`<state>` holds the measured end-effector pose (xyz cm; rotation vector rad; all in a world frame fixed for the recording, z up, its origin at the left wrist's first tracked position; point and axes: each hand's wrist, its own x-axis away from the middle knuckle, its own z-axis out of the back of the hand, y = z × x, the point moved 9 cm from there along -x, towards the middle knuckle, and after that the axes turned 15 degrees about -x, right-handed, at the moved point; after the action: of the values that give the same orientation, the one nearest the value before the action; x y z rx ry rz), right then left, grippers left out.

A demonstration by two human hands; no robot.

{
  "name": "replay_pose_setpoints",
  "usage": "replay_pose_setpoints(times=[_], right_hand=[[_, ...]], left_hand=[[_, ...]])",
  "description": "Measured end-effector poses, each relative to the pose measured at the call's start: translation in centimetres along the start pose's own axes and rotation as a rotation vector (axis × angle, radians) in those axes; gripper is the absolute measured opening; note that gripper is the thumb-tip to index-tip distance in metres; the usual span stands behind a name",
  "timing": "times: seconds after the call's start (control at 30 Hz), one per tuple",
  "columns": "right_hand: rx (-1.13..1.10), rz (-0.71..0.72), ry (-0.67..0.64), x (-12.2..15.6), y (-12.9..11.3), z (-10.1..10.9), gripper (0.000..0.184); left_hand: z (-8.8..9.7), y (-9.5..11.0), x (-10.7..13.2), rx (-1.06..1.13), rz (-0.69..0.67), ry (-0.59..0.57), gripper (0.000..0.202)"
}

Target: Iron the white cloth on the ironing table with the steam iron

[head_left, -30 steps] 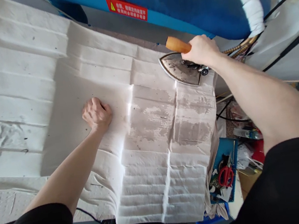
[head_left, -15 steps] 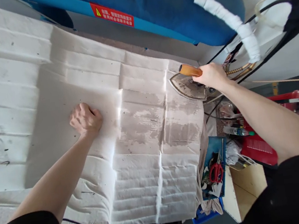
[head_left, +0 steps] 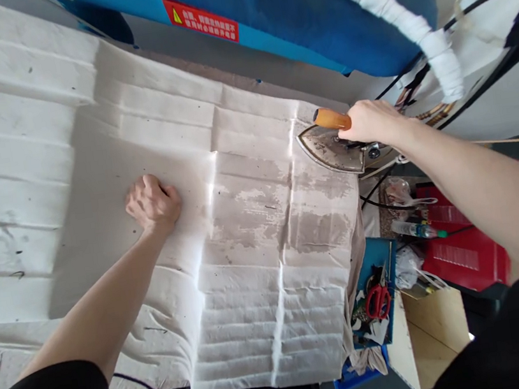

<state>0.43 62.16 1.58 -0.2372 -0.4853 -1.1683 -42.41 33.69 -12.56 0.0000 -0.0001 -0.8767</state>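
My right hand (head_left: 372,122) is wrapped round the orange-brown handle of a metal iron (head_left: 331,147). The iron rests at the far right part of a creased whitish cloth (head_left: 226,131), its pointed end toward the left. Damp-looking darker patches mark the cloth nearer to me. Farther left, my left hand (head_left: 154,203) lies on the same cloth as a closed fist, knuckles up. Its curled fingertips are hidden beneath it, and I see nothing held there.
Behind the cloth stands a blue padded board (head_left: 273,18) with a red warning label (head_left: 201,20). A white-wrapped hose (head_left: 402,20) and black cables hang at the right. Beside the cloth are a blue tray with red-handled scissors (head_left: 377,301), a bottle (head_left: 412,228) and an open wooden box (head_left: 436,337).
The camera view has shifted slightly, so most things appear a little farther right. Against the cloth, the iron and both hands stay practically in place.
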Motion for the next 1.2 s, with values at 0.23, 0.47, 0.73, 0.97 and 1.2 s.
replay_pose_setpoints(times=[0.23, 0.47, 0.73, 0.97, 1.2], right_hand=[[-0.102, 0.109, 0.061, -0.3, 0.3, -0.7, 0.025], [-0.145, 0.121, 0.056, -0.7, 0.7, -1.0, 0.024], [-0.124, 0.063, 0.076, -0.2, 0.9, -0.5, 0.025], [-0.142, 0.011, 0.120, 0.5, 0.9, 1.7, 0.030], [-0.135, 0.019, 0.149, 0.3, 1.1, 0.1, 0.040]], left_hand=[[0.3, 0.2, 0.1, -0.026, -0.015, -0.019, 0.015], [0.3, 0.2, -0.1, -0.013, 0.010, -0.040, 0.017], [0.1, 0.1, -0.1, -0.010, 0.002, -0.030, 0.017], [0.0, 0.1, -0.1, 0.016, 0.016, -0.036, 0.016], [-0.4, -0.1, -0.1, -0.004, -0.002, -0.048, 0.019]])
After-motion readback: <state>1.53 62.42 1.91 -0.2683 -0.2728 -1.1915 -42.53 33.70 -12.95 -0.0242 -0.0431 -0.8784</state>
